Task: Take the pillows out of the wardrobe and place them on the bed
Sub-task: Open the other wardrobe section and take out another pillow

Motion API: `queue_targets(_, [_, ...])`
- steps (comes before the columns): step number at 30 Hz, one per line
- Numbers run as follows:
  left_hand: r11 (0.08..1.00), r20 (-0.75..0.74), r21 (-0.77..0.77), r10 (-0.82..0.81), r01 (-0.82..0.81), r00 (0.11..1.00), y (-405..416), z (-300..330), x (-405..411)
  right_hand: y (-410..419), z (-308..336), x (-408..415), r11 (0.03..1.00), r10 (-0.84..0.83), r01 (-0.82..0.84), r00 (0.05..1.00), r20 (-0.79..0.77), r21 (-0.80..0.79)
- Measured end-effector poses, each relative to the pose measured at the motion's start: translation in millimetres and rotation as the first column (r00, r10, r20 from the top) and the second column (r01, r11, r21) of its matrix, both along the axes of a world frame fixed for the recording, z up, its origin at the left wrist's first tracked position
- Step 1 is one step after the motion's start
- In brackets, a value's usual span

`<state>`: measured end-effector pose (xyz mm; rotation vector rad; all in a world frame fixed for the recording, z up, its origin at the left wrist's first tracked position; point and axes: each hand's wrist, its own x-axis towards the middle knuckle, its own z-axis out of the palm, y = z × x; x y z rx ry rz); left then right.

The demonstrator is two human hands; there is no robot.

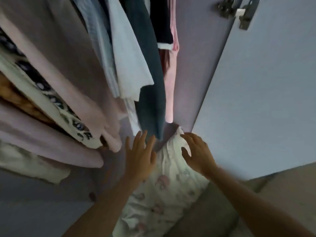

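The pillow (164, 194) serves as the reference point. It is white with a faint pink print and stands on end in the wardrobe's lower right corner, against the open wardrobe door (265, 100). Its upper end lies beneath the hanging clothes. The left hand (139, 158) is positioned at the pillow's upper left edge with fingers spread and straight; it grasps nothing, and contact with the pillow cannot be confirmed. The right hand (196, 153) is positioned over the pillow's upper right corner with fingers loosely bent and thumb extended, also grasping nothing. A dark blue garment (150, 93) hangs directly above the pillow's top. Pale pink garments (68, 82) hang to the pillow's upper left. A metal hinge (239, 11) is mounted on the door, well above the pillow.
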<state>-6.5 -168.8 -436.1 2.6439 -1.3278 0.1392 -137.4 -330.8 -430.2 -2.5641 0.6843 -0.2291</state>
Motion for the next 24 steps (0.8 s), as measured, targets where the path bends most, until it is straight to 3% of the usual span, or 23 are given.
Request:
queue_targets(7, [0.973,-0.273,0.228,0.019,0.046,0.962,-10,-222,-60,18,-224,-77,0.933,-0.162,0.252,0.932,-0.325,0.256])
queue_targets(11, [0.944,-0.406,0.307,0.017,0.119,0.914,-7,-330,-98,32,-334,-105,0.798,-0.275,0.450,0.864,-0.422,0.402])
queue_targets(14, [0.899,-0.466,0.392,0.010,0.196,0.885,-10,-407,-123,36,-412,-119,0.564,-0.420,0.631,0.775,-0.473,0.533])
queue_targets(18, [0.886,-0.426,0.396,-0.054,0.240,0.903,-32,-484,-116,19,-479,-113,0.116,-0.684,0.714,0.561,-0.466,0.690])
queue_targets(21, [0.894,-0.317,0.382,-0.111,0.234,0.942,-54,-522,-100,-7,-524,-100,-0.065,-0.795,0.652,0.424,-0.434,0.755])
queue_targets(24, [0.916,-0.308,0.330,-0.124,0.228,0.943,-55,-535,-97,-21,-539,-91,-0.150,-0.815,0.559,0.398,-0.422,0.816])
